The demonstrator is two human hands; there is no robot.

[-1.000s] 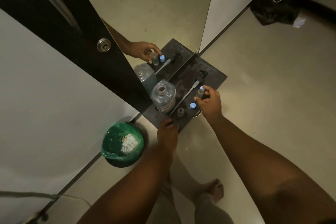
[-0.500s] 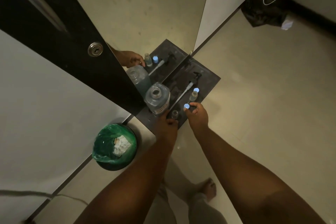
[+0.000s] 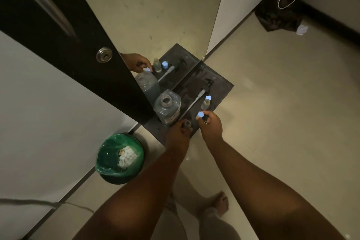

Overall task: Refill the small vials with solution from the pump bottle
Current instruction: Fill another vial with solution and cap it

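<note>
A large clear bottle (image 3: 168,107) of bluish solution stands uncapped on a dark shelf (image 3: 222,85) against a mirror. Its pump head with the long tube (image 3: 196,99) lies flat on the shelf beside it. My left hand (image 3: 178,130) grips an open small vial (image 3: 188,123) at the shelf's near edge. Just right of that vial, my right hand (image 3: 211,125) holds a pale blue cap (image 3: 200,114) in its fingertips. A second vial (image 3: 206,103) with a blue cap stands further back, apart from both hands.
The mirror (image 3: 155,15) reflects the bottle, vials and a hand. A black door with a round lock (image 3: 104,54) stands left. On the floor below the shelf sits a green-lined bin (image 3: 119,159) with white waste. A dark bag (image 3: 278,15) lies far right. My feet show below.
My right hand left the far capped vial and came back to the near edge, now holding a blue cap. My left hand closed around the open vial.
</note>
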